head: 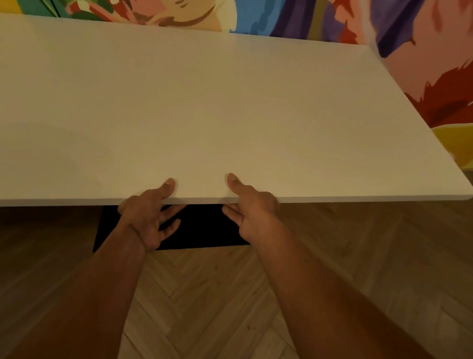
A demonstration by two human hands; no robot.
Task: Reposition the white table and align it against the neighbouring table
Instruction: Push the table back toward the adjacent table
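The white table [207,105] fills the upper middle of the head view, its bare top running off the left edge. My left hand [148,214] grips its near edge, thumb on top and fingers curled underneath. Beside it, my right hand [251,206] holds the same edge in the same way, thumb on the top surface and fingers below. Both hands sit close together near the middle of the near edge. No neighbouring table shows in this view.
A wall with a bright multicoloured mural [453,69] stands behind and to the right of the table. A black panel or base [202,228] shows under the tabletop between my hands. Herringbone wooden floor [218,306] lies below.
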